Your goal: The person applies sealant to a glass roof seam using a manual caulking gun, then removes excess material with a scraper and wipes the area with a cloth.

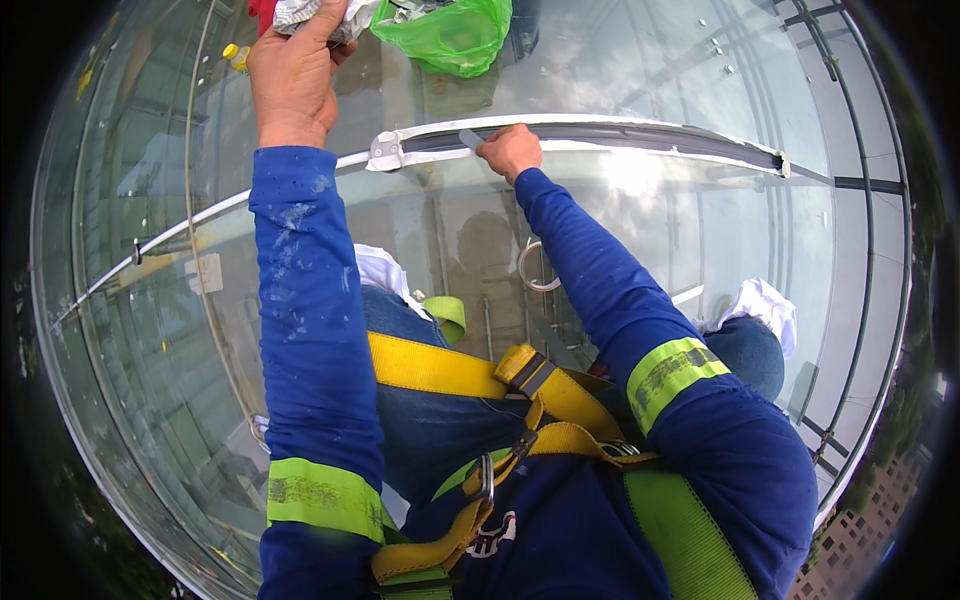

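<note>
At the top left, my left hand [292, 88] is closed around a crumpled piece of printed paper [318, 18]. My right hand [513, 152] pinches a small flat grey blade [470, 139], like a spatula, over a dark joint strip [620, 134] in the glass. White masking tape [690, 157] runs along both edges of that strip. A metal plate with bolts [386, 151] sits at the strip's left end. Just right of my left hand lies an open green plastic bag [460, 38] with crumpled scraps inside.
I kneel on a curved glass roof [640, 220]. A roll of tape [538, 268] lies before my knees. A yellow-capped bottle [236, 56] and something red [262, 14] are at the far left. A rope [192, 200] crosses the left glass. Metal rails [858, 220] curve along the right edge.
</note>
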Motion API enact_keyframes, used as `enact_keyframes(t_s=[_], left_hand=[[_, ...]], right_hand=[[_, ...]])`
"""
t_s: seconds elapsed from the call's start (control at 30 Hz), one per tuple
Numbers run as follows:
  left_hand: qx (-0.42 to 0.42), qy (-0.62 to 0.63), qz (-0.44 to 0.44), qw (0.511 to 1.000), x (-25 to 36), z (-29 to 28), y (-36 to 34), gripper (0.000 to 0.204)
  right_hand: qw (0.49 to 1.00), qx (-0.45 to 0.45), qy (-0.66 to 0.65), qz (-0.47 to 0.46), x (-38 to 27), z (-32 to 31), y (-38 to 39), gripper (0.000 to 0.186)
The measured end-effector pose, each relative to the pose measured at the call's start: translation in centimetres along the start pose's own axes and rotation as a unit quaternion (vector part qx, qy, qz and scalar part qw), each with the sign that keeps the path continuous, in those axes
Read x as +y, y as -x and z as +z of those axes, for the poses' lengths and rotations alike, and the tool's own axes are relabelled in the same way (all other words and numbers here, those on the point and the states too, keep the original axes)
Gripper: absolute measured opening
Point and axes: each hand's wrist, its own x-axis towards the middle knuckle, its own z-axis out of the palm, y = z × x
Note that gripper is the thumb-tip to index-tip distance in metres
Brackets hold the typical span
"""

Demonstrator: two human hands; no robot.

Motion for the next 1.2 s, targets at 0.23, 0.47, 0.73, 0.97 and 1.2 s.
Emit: enact_keyframes(t_s=[0.23, 0.47, 0.73, 0.97, 1.2], left_hand=[[-0.098, 0.048, 0.066, 0.992, -0.7, 3.2, 1.1, 0.024], [-0.054, -0.016, -0.016, 0.998, -2.8, 2.6, -0.9, 0.027], [-0.091, -0.015, -0.028, 0.995, -5.1, 4.4, -1.3, 0.026], [-0.124, -0.005, -0.03, 0.992, -6.2, 6.3, -1.0, 0.026], [-0.123, -0.009, -0.028, 0.992, -7.5, 7.6, -0.4, 0.025]], right_hand=[[1.0, 0.006, 0.011, 0.002, 1.7, -2.0, -0.7, 0.028], [1.0, 0.025, 0.015, 0.003, 3.4, -2.8, -1.9, 0.029], [0.999, 0.033, 0.007, 0.036, 6.0, -4.4, -3.5, 0.031], [0.997, 0.069, 0.008, 0.032, 7.9, -6.1, -3.8, 0.033], [0.995, 0.067, 0.026, 0.065, 8.8, -8.0, -4.1, 0.032]])
